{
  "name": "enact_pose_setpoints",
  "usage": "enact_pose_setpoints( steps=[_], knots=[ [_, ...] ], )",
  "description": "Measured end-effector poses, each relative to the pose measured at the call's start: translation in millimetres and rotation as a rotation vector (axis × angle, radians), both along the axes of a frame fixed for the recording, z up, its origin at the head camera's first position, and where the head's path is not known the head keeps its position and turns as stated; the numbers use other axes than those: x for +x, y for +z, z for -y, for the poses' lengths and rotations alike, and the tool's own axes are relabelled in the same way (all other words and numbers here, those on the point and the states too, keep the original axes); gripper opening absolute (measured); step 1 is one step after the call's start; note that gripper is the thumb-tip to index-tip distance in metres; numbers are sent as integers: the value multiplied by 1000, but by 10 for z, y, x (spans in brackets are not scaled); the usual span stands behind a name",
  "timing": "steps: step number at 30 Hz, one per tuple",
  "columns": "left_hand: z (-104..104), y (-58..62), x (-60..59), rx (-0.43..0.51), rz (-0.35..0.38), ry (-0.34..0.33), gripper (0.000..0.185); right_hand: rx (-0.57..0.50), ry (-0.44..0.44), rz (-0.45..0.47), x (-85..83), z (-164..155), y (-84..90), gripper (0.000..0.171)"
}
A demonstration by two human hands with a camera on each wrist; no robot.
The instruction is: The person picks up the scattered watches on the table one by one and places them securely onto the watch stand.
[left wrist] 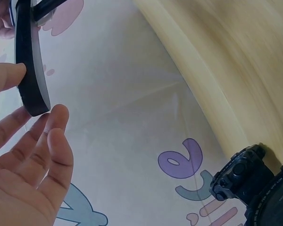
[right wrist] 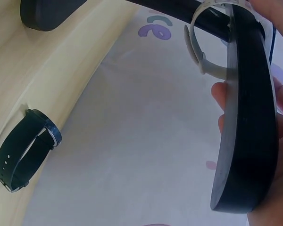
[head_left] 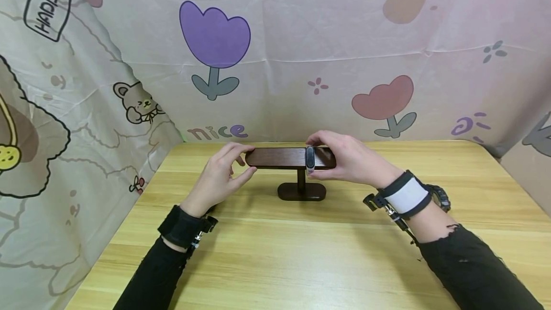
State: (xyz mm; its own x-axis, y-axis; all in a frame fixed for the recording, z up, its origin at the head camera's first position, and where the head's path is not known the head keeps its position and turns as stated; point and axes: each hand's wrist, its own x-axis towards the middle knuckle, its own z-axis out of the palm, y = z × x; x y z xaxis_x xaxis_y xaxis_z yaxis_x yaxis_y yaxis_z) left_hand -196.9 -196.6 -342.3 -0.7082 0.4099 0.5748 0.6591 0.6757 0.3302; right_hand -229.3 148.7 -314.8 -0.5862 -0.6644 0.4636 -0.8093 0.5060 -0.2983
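Observation:
A dark wood T-shaped watch stand (head_left: 275, 158) stands on the table, its bar level above a rounded base. My left hand (head_left: 221, 171) pinches the left end of the bar; in the left wrist view the thumb presses one edge and a finger lies opposite. Looped round the bar right of its post is a fitness band (head_left: 310, 158) with a dark screen and a pale strap (right wrist: 198, 47). My right hand (head_left: 348, 157) holds the band between thumb and forefinger, with other fingertips behind the bar in the right wrist view.
A watch with a dark strap (right wrist: 23, 150) lies on the table to the right of the stand. Another chunky black watch (left wrist: 245, 174) is by my left wrist. A printed cloth (head_left: 280, 99) hangs right behind the wooden table (head_left: 275, 262).

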Motion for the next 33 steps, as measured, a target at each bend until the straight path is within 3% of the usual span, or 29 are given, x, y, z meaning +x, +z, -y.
enact_pose_setpoints(
  steps=[17, 33],
  knots=[
    [12, 32, 29, -6, -48, 5, 43, -100, -82, 45, 55, -218, 10, 71],
    [-37, 160, 133, 22, -144, -42, 43, -226, -170, 58, 100, -546, -86, 48]
  ],
)
